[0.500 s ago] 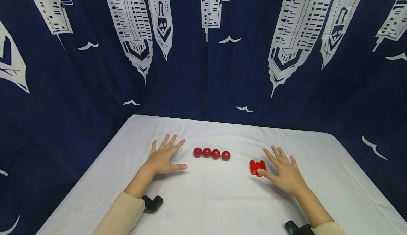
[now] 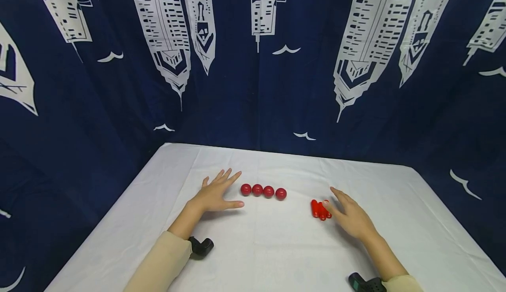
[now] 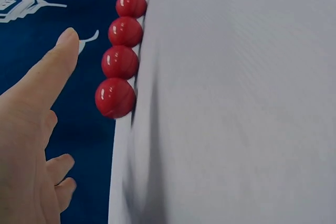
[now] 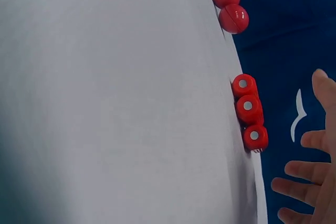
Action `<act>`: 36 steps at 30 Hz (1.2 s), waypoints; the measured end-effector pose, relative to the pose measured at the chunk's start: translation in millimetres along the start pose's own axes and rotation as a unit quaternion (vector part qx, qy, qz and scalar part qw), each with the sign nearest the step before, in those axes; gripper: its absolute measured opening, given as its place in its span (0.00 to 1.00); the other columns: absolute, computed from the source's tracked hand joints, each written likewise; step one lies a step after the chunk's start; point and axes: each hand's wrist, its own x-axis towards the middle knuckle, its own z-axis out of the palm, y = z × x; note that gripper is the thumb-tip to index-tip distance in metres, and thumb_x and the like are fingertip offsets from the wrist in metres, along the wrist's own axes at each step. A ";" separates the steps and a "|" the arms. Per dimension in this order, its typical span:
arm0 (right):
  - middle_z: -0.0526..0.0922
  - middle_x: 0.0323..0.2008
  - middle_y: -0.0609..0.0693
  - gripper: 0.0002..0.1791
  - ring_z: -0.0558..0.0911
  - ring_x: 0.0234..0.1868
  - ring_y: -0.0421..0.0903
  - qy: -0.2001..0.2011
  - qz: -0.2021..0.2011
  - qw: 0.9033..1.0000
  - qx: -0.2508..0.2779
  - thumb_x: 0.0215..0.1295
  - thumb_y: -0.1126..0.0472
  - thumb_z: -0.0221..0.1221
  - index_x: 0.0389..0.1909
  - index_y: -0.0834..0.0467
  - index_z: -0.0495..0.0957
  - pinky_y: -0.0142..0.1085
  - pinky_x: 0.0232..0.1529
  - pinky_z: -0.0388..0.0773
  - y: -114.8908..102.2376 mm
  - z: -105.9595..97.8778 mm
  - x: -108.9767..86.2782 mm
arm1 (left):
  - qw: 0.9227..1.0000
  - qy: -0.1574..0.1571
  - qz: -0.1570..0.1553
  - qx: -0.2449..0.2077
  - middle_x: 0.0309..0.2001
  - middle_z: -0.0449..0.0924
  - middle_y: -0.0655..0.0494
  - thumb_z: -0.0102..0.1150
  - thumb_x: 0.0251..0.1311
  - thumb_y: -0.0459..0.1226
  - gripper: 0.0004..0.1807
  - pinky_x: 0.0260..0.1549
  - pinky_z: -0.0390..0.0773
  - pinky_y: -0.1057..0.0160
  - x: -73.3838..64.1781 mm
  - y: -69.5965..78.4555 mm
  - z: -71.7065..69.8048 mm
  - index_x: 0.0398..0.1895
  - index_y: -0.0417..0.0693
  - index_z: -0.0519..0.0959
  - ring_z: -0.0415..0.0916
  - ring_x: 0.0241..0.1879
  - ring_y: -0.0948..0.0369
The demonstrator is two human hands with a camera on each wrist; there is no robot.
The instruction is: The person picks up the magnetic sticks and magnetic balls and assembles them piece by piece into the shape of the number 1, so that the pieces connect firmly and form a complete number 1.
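Observation:
Several shiny red balls (image 2: 257, 190) sit in a row across the middle of the table, touching one another in the left wrist view (image 3: 118, 62). My left hand (image 2: 216, 195) hovers just left of the row, fingers spread and straight, holding nothing. Three short red cylinders with rounded ends (image 2: 315, 208) lie side by side to the right of the balls. Pale round dots mark their near ends (image 4: 248, 106) in the right wrist view. Beside and over them is my right hand (image 2: 352, 216), its fingers extended and its thumb overlapping one cylinder in the head view. It grips nothing.
A white cloth (image 2: 257, 248) covers the table. Behind it hangs a dark blue curtain (image 2: 237, 107) printed with white buildings and birds. Black wrist cameras (image 2: 202, 247) are strapped below both hands, near the beige sleeves (image 2: 164, 257).
My left hand has moved right, closer to the leftmost ball. The right hand has turned, its fingers now closer together. The balls and cylinders have stayed in place.

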 end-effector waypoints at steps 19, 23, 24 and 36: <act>0.74 0.26 0.52 0.22 0.70 0.27 0.48 0.033 0.078 0.994 0.071 0.66 0.57 0.59 0.51 0.71 0.75 0.36 0.28 0.68 1.6 14.4 7.2 | 0.991 0.050 -0.007 -0.121 0.57 0.78 0.45 0.71 0.55 0.40 0.30 0.59 0.69 0.50 30.3 5.8 23.4 0.61 0.42 0.75 0.73 0.58 0.50; 0.73 0.25 0.51 0.20 0.70 0.27 0.47 0.035 0.071 0.994 0.073 0.66 0.58 0.59 0.48 0.71 0.76 0.37 0.28 0.67 0.3 15.0 7.6 | 0.989 0.068 0.001 -0.128 0.53 0.80 0.46 0.72 0.53 0.38 0.27 0.55 0.73 0.51 34.6 9.8 26.4 0.57 0.41 0.78 0.77 0.53 0.51; 0.74 0.25 0.50 0.19 0.70 0.27 0.47 0.035 0.070 0.994 0.074 0.66 0.58 0.59 0.47 0.71 0.76 0.37 0.28 0.67 0.1 15.5 7.8 | 0.989 0.072 0.003 -0.128 0.52 0.81 0.46 0.72 0.53 0.37 0.26 0.54 0.74 0.51 35.2 10.4 27.4 0.57 0.41 0.79 0.77 0.52 0.51; 0.77 0.27 0.54 0.15 0.74 0.29 0.50 0.038 0.070 0.997 0.022 0.59 0.62 0.60 0.40 0.71 0.79 0.43 0.32 0.72 -1.6 17.1 14.6 | 0.987 0.084 -0.002 -0.140 0.48 0.82 0.48 0.72 0.52 0.35 0.23 0.49 0.77 0.54 38.5 13.6 34.5 0.54 0.42 0.81 0.79 0.45 0.55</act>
